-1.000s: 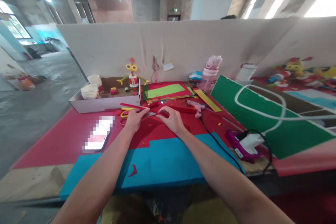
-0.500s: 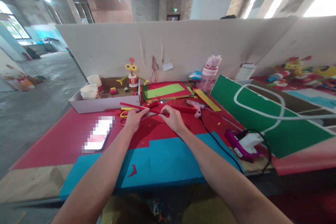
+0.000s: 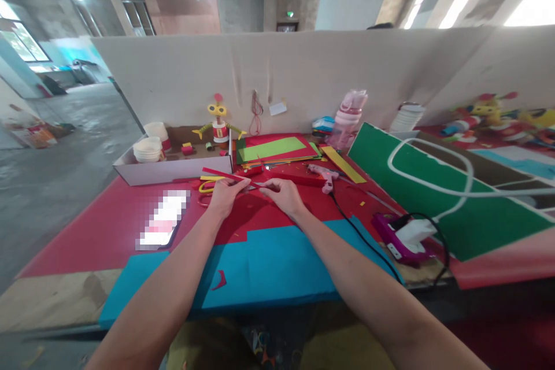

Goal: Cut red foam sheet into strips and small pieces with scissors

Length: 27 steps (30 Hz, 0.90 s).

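A thin red paper strip [image 3: 219,173] runs between my two hands above the red table covering. My left hand [image 3: 226,195] pinches the strip near its middle, and its free end points to the upper left. At the right end of the strip, my right hand [image 3: 284,195] is closed with thumb and fingertips together on it. Yellow-handled scissors [image 3: 207,185] lie just left of my left hand, partly hidden. Behind my right hand lies a pink glue gun [image 3: 323,176] with a black cord.
A phone [image 3: 163,221] lies left, below a white box [image 3: 173,172] with paper cups. Blue paper [image 3: 277,266] covers the front edge. Coloured sheets [image 3: 273,150] lie behind. A purple power strip [image 3: 401,240], a green board [image 3: 433,196] and a white cable stand right.
My hands have drawn slightly closer together along the strip. The fingers of my right hand are now a little flatter, and the strip has shifted slightly right.
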{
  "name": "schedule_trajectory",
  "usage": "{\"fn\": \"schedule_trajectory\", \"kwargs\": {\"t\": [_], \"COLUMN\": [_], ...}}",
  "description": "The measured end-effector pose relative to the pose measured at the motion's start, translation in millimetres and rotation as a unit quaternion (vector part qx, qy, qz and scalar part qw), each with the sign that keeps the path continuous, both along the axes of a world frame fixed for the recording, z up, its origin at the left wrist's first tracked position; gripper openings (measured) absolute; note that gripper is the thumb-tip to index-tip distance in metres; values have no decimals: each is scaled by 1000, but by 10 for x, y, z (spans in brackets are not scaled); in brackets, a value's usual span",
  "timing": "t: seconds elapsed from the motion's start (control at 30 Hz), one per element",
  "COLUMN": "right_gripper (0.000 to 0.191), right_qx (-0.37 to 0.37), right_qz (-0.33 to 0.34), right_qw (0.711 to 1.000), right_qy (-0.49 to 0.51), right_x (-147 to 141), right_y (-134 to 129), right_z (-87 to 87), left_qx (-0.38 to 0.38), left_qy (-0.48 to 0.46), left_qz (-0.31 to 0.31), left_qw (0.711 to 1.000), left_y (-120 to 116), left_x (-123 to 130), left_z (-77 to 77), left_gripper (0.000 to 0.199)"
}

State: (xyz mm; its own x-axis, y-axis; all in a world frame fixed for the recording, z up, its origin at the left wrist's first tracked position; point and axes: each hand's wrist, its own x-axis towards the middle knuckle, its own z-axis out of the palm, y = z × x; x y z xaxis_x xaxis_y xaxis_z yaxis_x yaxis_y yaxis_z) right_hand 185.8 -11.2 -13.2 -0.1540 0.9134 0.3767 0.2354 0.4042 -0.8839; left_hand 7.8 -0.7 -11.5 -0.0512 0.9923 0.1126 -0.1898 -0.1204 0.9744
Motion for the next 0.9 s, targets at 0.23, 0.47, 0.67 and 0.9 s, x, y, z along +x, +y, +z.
{"fn": "schedule_trajectory", "kwargs": {"t": [0.23,0.47,0.67,0.9], "right_gripper": [18,18,21,20], "right_qx": [-42,-78,-130,-132], "right_qz": [33,65,81,81], "right_qw": [998,993,983,982], "right_qy": [29,63,99,109], "right_x": [-6,-11,24,27], "right_y": [11,-2,35,-2], "right_z": [-32,-4,-36,6], "left_qx": [8,18,0,24], "left_qy": [66,54,-57,-90], "left_qz": [-61,-45,10,31], "left_qw": [996,997,998,995], "left_y": [-62,-53,43,36], "left_x": [68,96,-84,-157], "left_z": [0,-12,38,93], "left_gripper": [26,25,28,29]}}
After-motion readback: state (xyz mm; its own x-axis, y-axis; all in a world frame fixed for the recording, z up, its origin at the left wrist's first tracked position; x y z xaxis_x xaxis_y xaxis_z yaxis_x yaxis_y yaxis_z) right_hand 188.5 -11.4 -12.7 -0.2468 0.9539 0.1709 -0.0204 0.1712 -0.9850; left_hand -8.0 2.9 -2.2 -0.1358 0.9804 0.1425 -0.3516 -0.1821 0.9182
